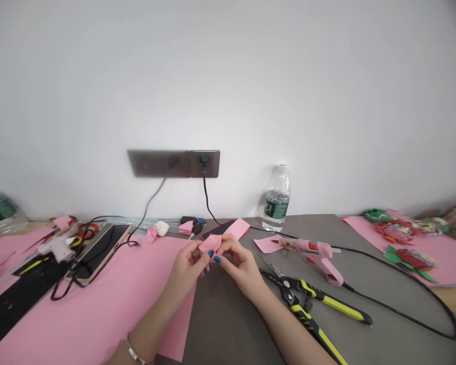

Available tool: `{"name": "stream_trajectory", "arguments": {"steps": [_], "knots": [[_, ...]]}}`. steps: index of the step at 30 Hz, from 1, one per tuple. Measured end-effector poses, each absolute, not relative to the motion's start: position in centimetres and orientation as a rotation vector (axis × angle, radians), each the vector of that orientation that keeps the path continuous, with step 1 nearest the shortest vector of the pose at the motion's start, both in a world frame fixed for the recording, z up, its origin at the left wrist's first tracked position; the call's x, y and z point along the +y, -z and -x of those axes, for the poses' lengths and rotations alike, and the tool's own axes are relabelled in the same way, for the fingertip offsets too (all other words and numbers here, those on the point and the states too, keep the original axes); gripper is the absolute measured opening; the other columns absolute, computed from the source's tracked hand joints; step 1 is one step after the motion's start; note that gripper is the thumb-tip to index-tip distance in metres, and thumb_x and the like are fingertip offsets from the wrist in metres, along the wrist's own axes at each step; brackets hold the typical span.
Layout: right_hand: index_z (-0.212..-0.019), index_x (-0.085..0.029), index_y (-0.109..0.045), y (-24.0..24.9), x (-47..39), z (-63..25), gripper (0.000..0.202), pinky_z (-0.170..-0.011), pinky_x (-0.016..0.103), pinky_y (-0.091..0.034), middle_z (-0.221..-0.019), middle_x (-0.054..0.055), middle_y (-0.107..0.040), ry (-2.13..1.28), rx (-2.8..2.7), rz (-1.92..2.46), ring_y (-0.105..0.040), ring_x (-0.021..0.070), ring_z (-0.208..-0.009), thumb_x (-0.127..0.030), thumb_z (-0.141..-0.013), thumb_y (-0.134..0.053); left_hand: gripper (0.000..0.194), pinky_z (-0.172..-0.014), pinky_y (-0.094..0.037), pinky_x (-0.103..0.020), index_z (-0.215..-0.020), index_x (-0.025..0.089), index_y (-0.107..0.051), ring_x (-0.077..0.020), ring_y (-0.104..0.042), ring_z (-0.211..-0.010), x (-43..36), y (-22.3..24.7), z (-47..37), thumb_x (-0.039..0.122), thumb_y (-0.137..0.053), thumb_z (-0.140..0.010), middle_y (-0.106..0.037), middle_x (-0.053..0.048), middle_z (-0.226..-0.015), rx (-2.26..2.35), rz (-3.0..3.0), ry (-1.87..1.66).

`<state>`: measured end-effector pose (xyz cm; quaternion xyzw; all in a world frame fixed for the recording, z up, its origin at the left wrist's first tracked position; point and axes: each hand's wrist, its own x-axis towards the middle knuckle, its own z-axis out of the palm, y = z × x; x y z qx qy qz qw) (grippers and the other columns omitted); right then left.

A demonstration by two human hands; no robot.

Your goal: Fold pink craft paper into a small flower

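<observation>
Between my two hands, above the grey mat (228,314), is a small piece of folded pink paper (210,243). My left hand (192,263) pinches it from the left, thumb in front. From the right, the thumb and fingers of my right hand (237,261) press on the same paper, and both thumbs nearly meet at its lower edge. Part of the paper is hidden by my fingers. Just behind my hands lie a phone with a red edge (213,231) and a pink paper strip (238,227). A large pink sheet (137,294) spreads under my left forearm.
To the right lie a pink glue gun (319,252) with its cord and yellow-black pliers (289,294). A water bottle (276,200) stands by the wall. Paper flowers (410,258) rest at far right. On the left are another phone (101,251), black cables and a second glue gun (57,247).
</observation>
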<state>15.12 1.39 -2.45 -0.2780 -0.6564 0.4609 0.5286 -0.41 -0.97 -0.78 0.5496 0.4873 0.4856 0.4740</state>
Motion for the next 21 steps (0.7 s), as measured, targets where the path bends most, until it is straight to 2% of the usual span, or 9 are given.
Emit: {"name": "stream_trajectory", "arguments": {"steps": [11, 14, 18, 21], "knots": [[-0.077, -0.021, -0.065, 2.7, 1.55, -14.98, 0.013, -0.079, 0.034, -0.045, -0.099, 0.008, -0.063, -1.072, -1.503, 0.745, -0.058, 0.0226, -0.094, -0.033, -0.083, -0.067, 0.012, -0.054, -0.039, -0.021, -0.08, 0.017, -0.06, -0.0127, -0.049, -0.059, -1.21, 0.88, 0.29, 0.029, -0.059, -0.079, -0.051, 0.003, -0.063, 1.256, -1.456, -1.23], [-0.076, -0.021, -0.066, 2.93, 1.73, -15.02, 0.011, -0.079, 0.034, -0.045, -0.095, 0.007, -0.063, -1.054, -1.49, 0.747, -0.058, 0.0226, -0.093, -0.03, -0.082, -0.068, 0.01, -0.057, -0.042, -0.022, -0.081, 0.017, -0.062, -0.0141, -0.052, -0.064, -1.09, 0.95, 0.24, 0.027, -0.059, -0.078, -0.055, 0.001, -0.07, 1.228, -1.455, -1.256], [-0.075, -0.02, -0.063, 3.25, 1.84, -14.99, 0.012, -0.076, 0.032, -0.044, -0.089, 0.005, -0.062, -1.048, -1.485, 0.749, -0.057, 0.0209, -0.088, -0.029, -0.081, -0.068, 0.011, -0.074, -0.049, -0.026, -0.08, 0.017, -0.065, -0.0199, -0.059, -0.088, -0.96, 1.06, 0.23, 0.027, -0.061, -0.079, -0.062, -0.006, -0.09, 1.166, -1.467, -1.347], [-0.074, -0.02, -0.057, 3.37, 1.81, -14.82, 0.018, -0.072, 0.03, -0.044, -0.084, 0.003, -0.059, -1.085, -1.449, 0.748, -0.055, 0.0188, -0.081, -0.033, -0.08, -0.069, 0.017, -0.074, -0.052, -0.029, -0.085, 0.017, -0.066, -0.021, -0.063, -0.084, -0.97, 1.16, 0.16, 0.033, -0.063, -0.079, -0.066, -0.005, -0.084, 1.14, -1.386, -1.296]]}}
